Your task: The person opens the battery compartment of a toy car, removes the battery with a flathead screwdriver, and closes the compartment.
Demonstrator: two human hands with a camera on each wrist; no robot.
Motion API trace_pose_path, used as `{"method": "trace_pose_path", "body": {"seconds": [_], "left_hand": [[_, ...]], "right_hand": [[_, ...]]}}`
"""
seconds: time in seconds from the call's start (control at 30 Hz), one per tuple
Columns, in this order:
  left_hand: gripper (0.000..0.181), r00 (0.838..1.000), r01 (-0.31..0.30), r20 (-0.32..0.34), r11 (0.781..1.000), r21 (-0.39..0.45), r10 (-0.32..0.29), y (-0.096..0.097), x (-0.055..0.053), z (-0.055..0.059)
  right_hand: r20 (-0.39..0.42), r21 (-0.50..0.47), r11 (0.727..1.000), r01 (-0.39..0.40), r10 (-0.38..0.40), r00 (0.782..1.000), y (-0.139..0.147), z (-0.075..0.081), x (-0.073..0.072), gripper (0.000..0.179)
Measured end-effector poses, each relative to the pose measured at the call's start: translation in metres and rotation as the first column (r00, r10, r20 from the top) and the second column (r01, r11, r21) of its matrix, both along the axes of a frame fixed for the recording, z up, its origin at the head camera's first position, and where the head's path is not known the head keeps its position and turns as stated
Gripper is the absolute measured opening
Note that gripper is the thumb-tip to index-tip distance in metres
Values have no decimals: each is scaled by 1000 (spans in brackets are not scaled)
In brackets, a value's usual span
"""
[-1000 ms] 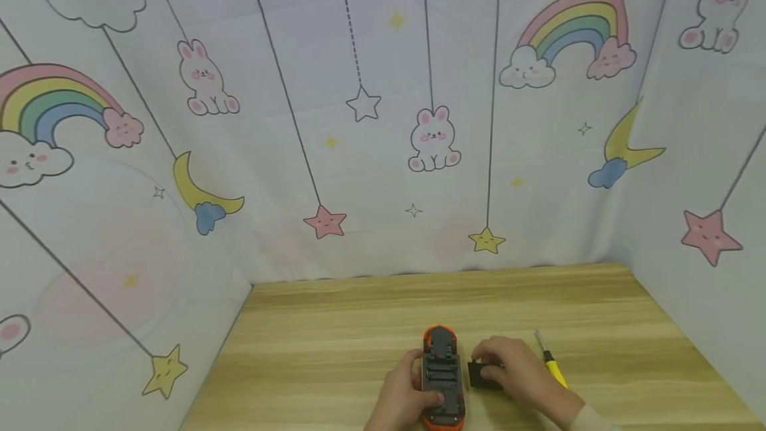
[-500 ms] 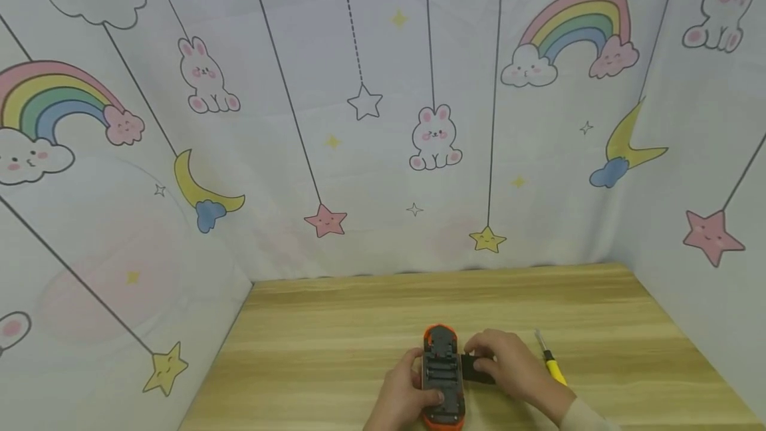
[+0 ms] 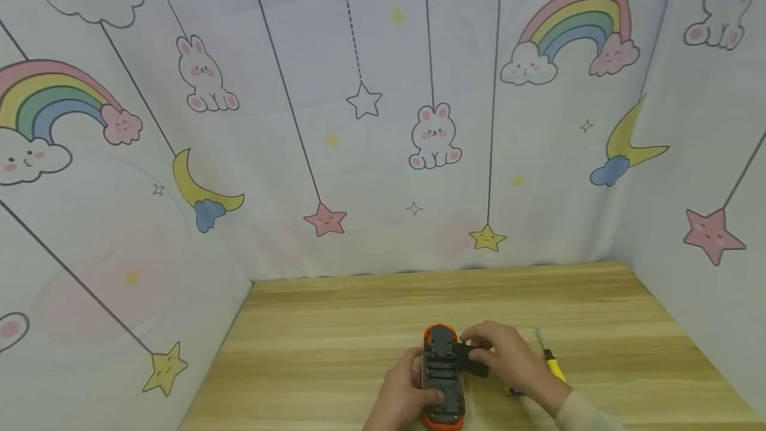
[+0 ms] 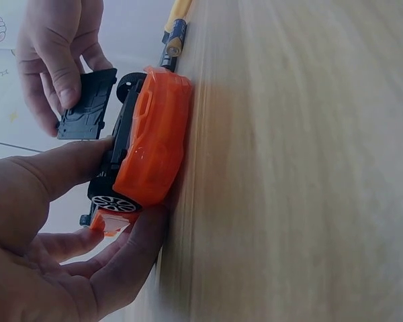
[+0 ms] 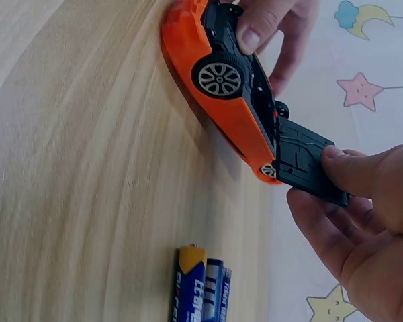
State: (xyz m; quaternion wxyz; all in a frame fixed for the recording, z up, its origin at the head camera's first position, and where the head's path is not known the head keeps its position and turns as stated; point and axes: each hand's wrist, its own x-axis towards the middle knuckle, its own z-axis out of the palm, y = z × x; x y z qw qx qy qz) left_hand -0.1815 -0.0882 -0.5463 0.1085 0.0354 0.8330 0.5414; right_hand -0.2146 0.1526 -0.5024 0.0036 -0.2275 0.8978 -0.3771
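Observation:
An orange toy car (image 3: 444, 411) lies wheels up on the table, its black underside facing me. My left hand (image 3: 401, 391) grips it from the left side, thumb pressing on the underside. In the middle of that underside is an uncovered battery compartment (image 3: 441, 372); its inside is too dark to tell what it holds. My right hand (image 3: 510, 359) pinches a flat black battery cover (image 3: 471, 360) between thumb and fingers. Tilted, the cover (image 5: 302, 157) stands at the car's right edge, near the compartment. In the right wrist view several blue batteries (image 5: 191, 288) lie beside the car.
A screwdriver (image 3: 554, 366) with a yellow handle lies on the wooden table (image 3: 335, 351), right of my right hand. The batteries are mostly hidden under my right hand in the head view. Printed cloth walls (image 3: 371, 171) enclose the table at the back and both sides.
My right hand has moved left and slightly away from me, bringing the battery cover from beside the car to its edge. The left hand and car have stayed put.

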Motion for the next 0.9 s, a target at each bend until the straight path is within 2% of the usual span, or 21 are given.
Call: {"method": "trace_pose_path", "body": {"seconds": [0.3,0.67,0.9], "left_hand": [[84,1000,3,-6,1000,-17,-3,-2,-1,-2],[83,999,20,-32,1000,-7,-20,-1,0,-2],[81,999,20,-25,1000,-13,-20,-2,0,-2]], "right_hand": [[56,-96,993,-65,70,996,-18,-8,-4,24],[59,-85,993,-78,84,995,-33,-17,-10,23],[79,-105,989,-101,110,991,-40,-18,-10,23]]}}
